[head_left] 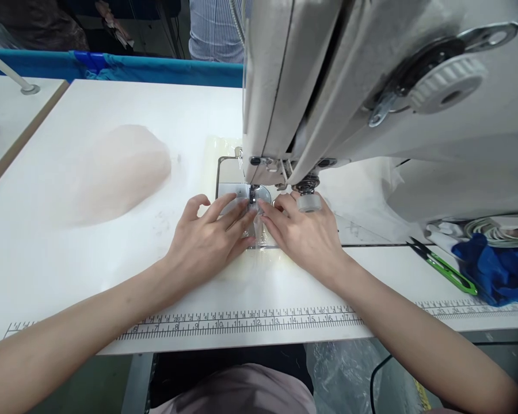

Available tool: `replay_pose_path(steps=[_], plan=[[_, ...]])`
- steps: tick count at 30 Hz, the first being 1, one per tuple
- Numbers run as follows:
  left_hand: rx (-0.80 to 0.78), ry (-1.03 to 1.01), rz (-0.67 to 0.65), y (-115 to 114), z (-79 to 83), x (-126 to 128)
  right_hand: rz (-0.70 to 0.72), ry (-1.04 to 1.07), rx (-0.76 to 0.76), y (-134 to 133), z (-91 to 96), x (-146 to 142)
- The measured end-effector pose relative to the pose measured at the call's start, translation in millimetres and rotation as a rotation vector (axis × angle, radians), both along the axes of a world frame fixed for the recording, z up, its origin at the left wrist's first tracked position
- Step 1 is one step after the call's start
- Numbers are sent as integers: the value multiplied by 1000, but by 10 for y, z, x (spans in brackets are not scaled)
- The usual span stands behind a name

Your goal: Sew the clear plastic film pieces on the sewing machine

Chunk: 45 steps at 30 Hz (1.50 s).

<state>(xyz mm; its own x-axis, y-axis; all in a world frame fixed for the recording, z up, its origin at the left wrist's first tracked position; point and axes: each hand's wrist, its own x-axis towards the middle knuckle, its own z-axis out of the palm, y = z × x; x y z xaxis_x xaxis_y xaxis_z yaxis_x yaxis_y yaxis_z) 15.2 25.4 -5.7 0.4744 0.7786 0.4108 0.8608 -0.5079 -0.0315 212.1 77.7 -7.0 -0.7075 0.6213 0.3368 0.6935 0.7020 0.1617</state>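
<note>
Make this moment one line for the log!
left hand: left of presser foot | right hand: right of it | any hold: unclear | snips: on table beside blue cloth

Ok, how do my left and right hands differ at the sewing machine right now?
Your left hand has its fingers fanned out; your right hand has some fingers curled. The left hand is in plain view from above, while the right hand is partly hidden by the pale knob. The left hand points up and right, the right hand up and left. Both are bare, backs up, fingers close to the presser foot.
</note>
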Motion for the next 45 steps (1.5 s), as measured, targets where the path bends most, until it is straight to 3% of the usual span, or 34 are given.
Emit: replay_pose_path(steps=[10, 14, 16, 21, 26, 29, 32, 37, 45], plan=[[-29, -2, 11, 63, -41, -27, -25, 8, -19, 30, -19, -27], [-24, -12, -12, 12, 29, -50, -11, 47, -57, 0, 92, 35], [-78, -55, -46, -79, 127, -74, 12, 87, -158, -28, 207, 106], [-425, -35, -112, -315, 319, -68, 220, 35, -672, -60, 423, 247], [-270, 72, -66, -153, 196, 0, 129, 170, -744, -55, 415, 217], [-367, -120, -23, 30, 157, -13, 116, 235, -741, -69, 394, 179], [-547, -344, 21, 149, 222, -47, 139, 243, -627, -76, 346, 158], [-702, -358, -41, 273, 391, -87, 123, 482, -406, -39, 238, 143], [-896, -597, -103, 260, 388, -131, 99, 513, -386, -70, 262, 116]])
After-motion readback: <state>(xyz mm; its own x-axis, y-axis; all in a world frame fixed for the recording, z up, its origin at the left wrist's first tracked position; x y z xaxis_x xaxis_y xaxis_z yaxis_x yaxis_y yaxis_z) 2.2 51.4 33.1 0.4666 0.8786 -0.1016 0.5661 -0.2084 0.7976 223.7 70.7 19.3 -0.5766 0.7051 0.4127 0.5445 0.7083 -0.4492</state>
